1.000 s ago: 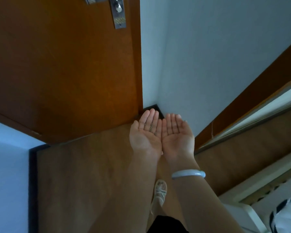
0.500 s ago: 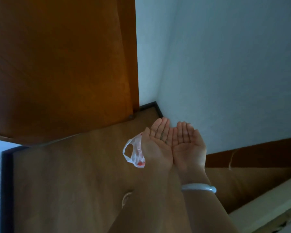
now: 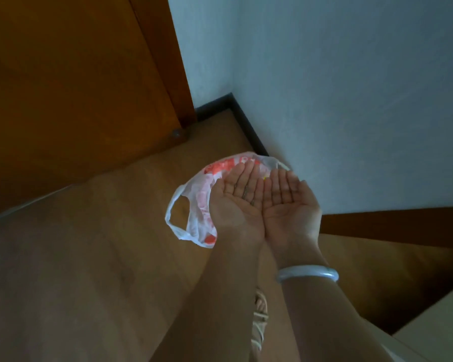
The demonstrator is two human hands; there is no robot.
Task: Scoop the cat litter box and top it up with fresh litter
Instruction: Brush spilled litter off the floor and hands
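Note:
My left hand [image 3: 234, 205] and my right hand [image 3: 289, 205] are held side by side, palms up and fingers straight, forming a shallow cup. A few dark grains lie on the fingers of my left hand. Neither hand holds anything. A white and red plastic bag [image 3: 199, 205] lies on the wooden floor beneath and beyond my hands, its handle loop at the left. No litter box or scoop is in view.
A brown wooden door [image 3: 71, 87] stands at the left, a white wall [image 3: 351, 87] with a dark skirting board [image 3: 249, 129] at the right. A pale furniture edge [image 3: 439, 322] shows at lower right. My sandalled foot [image 3: 259, 320] is on the floor.
The view has tilted down and forward toward the corner. The plastic bag has come into sight under my hands. My hands keep the same cupped, palms-up pose.

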